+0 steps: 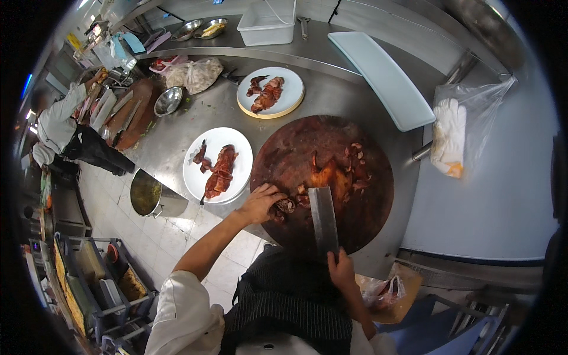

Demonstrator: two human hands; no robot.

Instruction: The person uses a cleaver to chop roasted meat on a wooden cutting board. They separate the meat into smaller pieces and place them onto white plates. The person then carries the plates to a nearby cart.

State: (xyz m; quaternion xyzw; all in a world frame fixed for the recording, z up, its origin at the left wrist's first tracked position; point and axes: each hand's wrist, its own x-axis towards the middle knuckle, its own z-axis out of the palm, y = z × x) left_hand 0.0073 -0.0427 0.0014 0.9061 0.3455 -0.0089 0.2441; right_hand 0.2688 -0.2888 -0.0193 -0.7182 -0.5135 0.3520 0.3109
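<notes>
On a round, dark cutting board [284,155] lie a piece of roast poultry [330,177] and smaller cut pieces [357,171] to its right. My right hand [344,268] is closed round the handle of a cleaver [324,217], whose broad blade lies over the board beside the poultry. My left hand [262,204] rests at the board's left edge, its fingers on a chunk of roast meat [285,205]. Left of the board, a white plate [193,175] holds cut roast meat [222,171]. Behind it, a second plate [290,104] bears similar meat [270,94].
A long pale tray [381,77] stands at the back right, near a bagged white glove [449,133]. A metal bowl [168,101] and another board with knives [142,95] lie left. A large pot [146,195] stands below the counter. A person [62,120] works farther left.
</notes>
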